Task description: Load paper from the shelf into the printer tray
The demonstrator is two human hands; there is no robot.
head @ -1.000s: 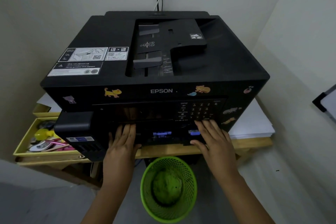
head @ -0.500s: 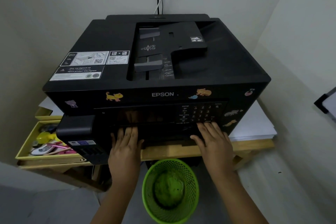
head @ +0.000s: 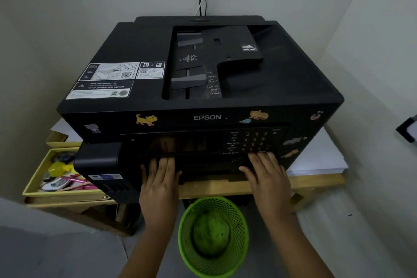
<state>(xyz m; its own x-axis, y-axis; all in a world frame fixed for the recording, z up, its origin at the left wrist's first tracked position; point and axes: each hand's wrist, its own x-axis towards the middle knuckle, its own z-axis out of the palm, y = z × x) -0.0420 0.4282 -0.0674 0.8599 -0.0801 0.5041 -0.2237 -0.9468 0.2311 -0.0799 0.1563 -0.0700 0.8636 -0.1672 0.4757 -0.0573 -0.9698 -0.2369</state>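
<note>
Shelf-top printer (head: pixel 203 97) against flat hands (head: pixel 161 178)

Printer (head: pixel 282 79) black w/ white EPSON lettering, white-and-black label (head: pixel 108 80) far left on top. Front stickers: yellow cat (head: pixel 146 119), orange cat (head: pixel 259 115), purple one (head: pixel 93 128) at left (shape unclear). Waste basket (head: pixel 212 262) near centre bright green, mesh pattern. Paper stack (head: pixel 316 156) right white. Shelf (head: pixel 225 187) light wood. Tray (head: pixel 36 178) left yellow, w/ pink & yellow bits.

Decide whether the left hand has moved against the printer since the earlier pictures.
No. The left hand keeps its fingertips on the printer front, just below the dark screen, as before.
</note>
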